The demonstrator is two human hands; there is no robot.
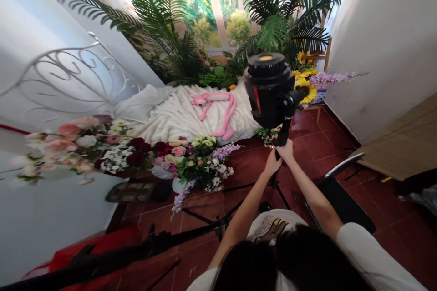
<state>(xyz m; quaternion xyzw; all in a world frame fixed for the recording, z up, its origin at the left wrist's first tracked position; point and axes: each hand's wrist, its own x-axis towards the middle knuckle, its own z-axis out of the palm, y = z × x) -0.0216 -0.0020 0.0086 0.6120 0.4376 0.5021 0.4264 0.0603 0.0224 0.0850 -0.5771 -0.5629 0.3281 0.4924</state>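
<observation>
A black studio light (268, 95) stands on a black light stand (282, 137) in front of me. Both my hands are wrapped round this stand just under the lamp head. My left hand (272, 163) is closed on it slightly lower and to the left. On the right, my right hand (287, 151) grips the same pole, close against the left. The fingers are partly hidden. Beyond the light, a pink plush toy (223, 97) lies on a bed with a creamy white blanket (170, 111).
Flower bunches (191, 159) line the bed's near side, and palm fronds (164, 13) rise behind it. A dark folding chair (344, 204) is to my right. Another black stand (136, 250) slants across the lower left above a red bag-like object (99, 248). Tripod legs spread over the red tiles.
</observation>
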